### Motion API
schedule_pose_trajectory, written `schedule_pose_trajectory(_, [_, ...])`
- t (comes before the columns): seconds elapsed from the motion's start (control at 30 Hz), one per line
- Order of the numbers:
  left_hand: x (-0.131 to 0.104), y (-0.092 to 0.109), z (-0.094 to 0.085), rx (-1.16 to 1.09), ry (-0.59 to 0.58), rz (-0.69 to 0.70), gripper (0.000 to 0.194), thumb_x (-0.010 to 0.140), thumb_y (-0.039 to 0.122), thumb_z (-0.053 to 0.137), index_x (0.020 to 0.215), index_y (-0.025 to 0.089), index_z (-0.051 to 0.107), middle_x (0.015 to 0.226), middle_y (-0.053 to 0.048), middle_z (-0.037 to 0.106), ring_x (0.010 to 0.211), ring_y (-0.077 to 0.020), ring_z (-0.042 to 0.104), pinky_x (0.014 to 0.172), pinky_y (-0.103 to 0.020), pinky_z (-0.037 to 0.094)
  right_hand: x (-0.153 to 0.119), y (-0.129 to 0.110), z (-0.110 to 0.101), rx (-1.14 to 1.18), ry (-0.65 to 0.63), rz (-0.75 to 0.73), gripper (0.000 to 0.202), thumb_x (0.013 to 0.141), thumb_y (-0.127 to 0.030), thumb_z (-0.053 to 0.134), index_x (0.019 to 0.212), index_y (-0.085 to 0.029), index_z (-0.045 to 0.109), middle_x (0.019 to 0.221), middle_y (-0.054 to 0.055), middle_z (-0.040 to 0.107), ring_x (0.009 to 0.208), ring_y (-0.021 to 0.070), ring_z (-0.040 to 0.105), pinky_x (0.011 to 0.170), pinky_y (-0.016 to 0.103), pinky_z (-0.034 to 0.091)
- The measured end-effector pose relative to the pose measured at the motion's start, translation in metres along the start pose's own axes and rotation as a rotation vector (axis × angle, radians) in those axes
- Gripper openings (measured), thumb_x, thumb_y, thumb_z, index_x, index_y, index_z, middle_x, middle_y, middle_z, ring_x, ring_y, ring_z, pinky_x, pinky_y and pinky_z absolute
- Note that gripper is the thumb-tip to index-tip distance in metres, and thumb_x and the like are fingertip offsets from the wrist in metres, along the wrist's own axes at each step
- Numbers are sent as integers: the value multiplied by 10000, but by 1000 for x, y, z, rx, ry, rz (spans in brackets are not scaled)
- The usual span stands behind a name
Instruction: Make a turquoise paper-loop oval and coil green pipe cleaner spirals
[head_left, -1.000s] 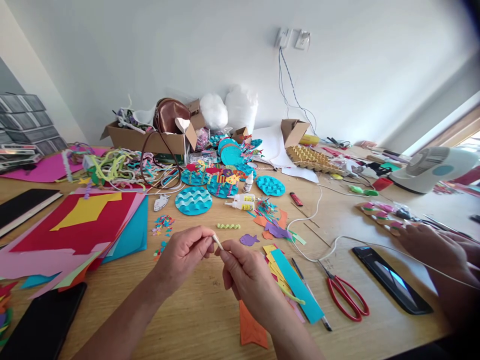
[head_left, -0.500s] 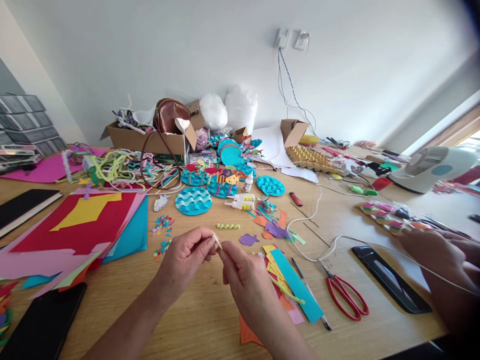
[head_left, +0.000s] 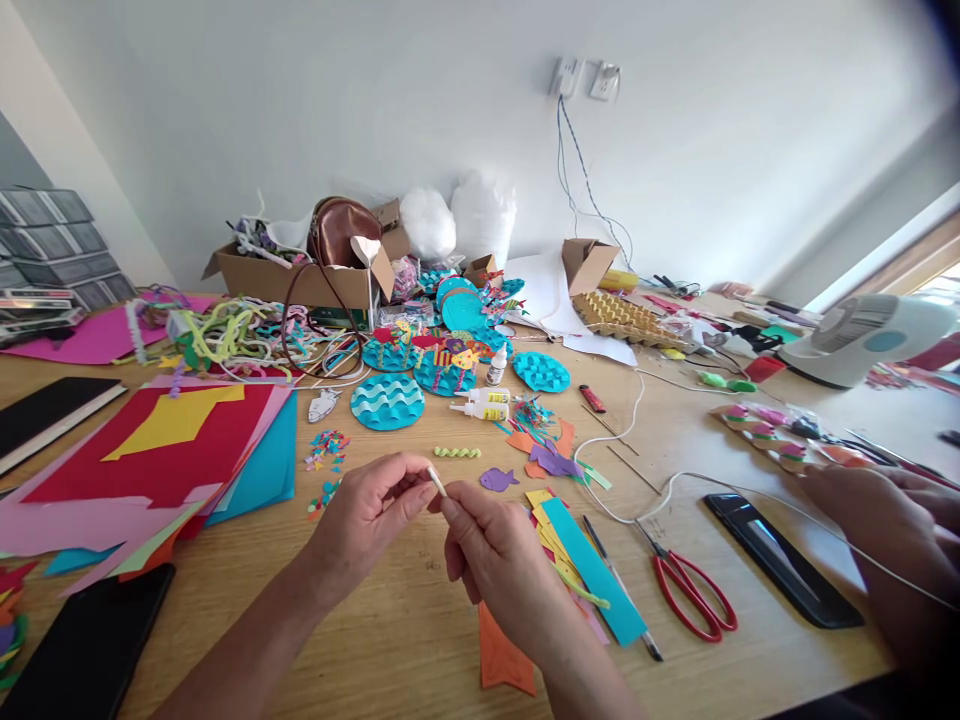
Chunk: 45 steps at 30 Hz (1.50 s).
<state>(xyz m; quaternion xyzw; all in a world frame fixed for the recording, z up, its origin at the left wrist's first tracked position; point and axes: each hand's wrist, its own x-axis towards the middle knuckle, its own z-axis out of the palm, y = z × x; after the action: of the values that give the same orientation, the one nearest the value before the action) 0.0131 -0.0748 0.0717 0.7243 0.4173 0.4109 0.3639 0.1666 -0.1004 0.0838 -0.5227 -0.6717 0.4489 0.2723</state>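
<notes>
A thin white strip (head_left: 436, 482) spans the small gap between my two hands, over the middle of the table. My left hand (head_left: 379, 515) has its fingers curled and pinched at the strip's upper end. Lower down, my right hand (head_left: 491, 545) grips the strip between thumb and forefinger. Just beyond them lie a twisted light-green piece (head_left: 457, 453) and a purple paper fish (head_left: 498, 480). Yellow paper pieces and a blue paper strip (head_left: 592, 570) are beside my right hand, with an orange paper piece (head_left: 504, 650) partly under that wrist.
Red-handled scissors (head_left: 694, 595), a black phone-like object (head_left: 784, 560) and another person's hand (head_left: 870, 510) are on the right. Glue bottles (head_left: 484, 403) and blue wavy discs (head_left: 388, 402) stand ahead. Coloured paper sheets (head_left: 67, 515) and a dark phone (head_left: 97, 640) lie left.
My hands have drawn slightly apart and the right has shifted a little right and down. More of the white strip shows between them, now more upright.
</notes>
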Motion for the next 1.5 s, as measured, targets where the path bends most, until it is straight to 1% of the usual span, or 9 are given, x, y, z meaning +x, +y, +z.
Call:
schedule_pose_trajectory(0.17, [4, 4, -8, 273, 38, 99, 179, 822, 235, 472, 686, 176, 570, 578, 33, 562, 547, -97, 512, 518, -185, 380, -2, -2, 0, -288, 127, -91, 344, 910, -320, 335, 596, -197, 405, 475, -40, 482, 433, 73, 413, 449, 188, 241])
schedule_pose_trajectory(0.33, [3, 1, -7, 371, 30, 174, 201, 848, 226, 425, 715, 175, 567, 587, 20, 578, 556, -105, 533, 510, -189, 380, -3, 1, 2, -381, 140, -94, 336, 920, -312, 310, 611, -205, 383, 478, -43, 465, 443, 83, 406, 461, 209, 216])
schedule_pose_trajectory(0.57, [-1, -6, -3, 382, 64, 199, 221, 865, 197, 382, 781, 174, 586, 646, 0, 602, 591, -113, 560, 540, -200, 411, -2, -2, 1, -321, 115, -44, 329, 910, -296, 324, 606, -206, 410, 467, -40, 477, 449, 88, 431, 468, 193, 256])
schedule_pose_trajectory(0.67, [0, -5, -4, 377, 36, 198, 211, 878, 194, 379, 804, 178, 576, 678, 0, 605, 625, -113, 565, 567, -197, 416, -1, -2, -2, -207, 64, -37, 329, 914, -317, 317, 636, -202, 449, 456, -51, 476, 424, 78, 426, 463, 176, 280])
schedule_pose_trajectory(0.8, [3, -1, -8, 367, -18, 222, 132, 867, 222, 454, 804, 184, 564, 694, 10, 613, 635, -108, 565, 583, -184, 420, 0, 0, -5, -91, 8, -27, 322, 915, -330, 318, 673, -190, 479, 462, -65, 484, 377, 52, 397, 469, 163, 304])
schedule_pose_trajectory(0.9, [5, 0, -11, 397, -2, 275, 170, 867, 221, 456, 748, 183, 572, 660, 12, 612, 606, -106, 561, 573, -183, 420, 0, 2, -4, -73, 0, -27, 317, 914, -334, 318, 721, -184, 520, 462, -69, 479, 361, 45, 377, 463, 163, 302])
schedule_pose_trajectory(1.03, [6, -3, -13, 437, -16, 329, 217, 885, 212, 422, 751, 180, 591, 691, -6, 630, 648, -117, 585, 591, -190, 429, -1, 2, -3, -66, -4, -34, 314, 917, -343, 312, 792, -186, 554, 463, -72, 475, 358, 47, 375, 466, 168, 308])
schedule_pose_trajectory(1.3, [2, -15, -9, 549, 9, 384, 249, 905, 190, 373, 784, 149, 587, 729, -52, 625, 678, -139, 591, 601, -208, 432, 0, 2, 1, -60, -13, 18, 300, 915, -323, 315, 795, -188, 554, 450, -73, 464, 361, 48, 378, 447, 161, 292])
schedule_pose_trajectory(1.5, [1, -14, -7, 514, 44, 391, 236, 898, 157, 364, 793, 150, 575, 717, -42, 611, 674, -135, 579, 607, -210, 434, 1, 4, 1, -58, -14, 14, 299, 916, -334, 317, 735, -193, 509, 448, -75, 462, 365, 41, 376, 457, 152, 294])
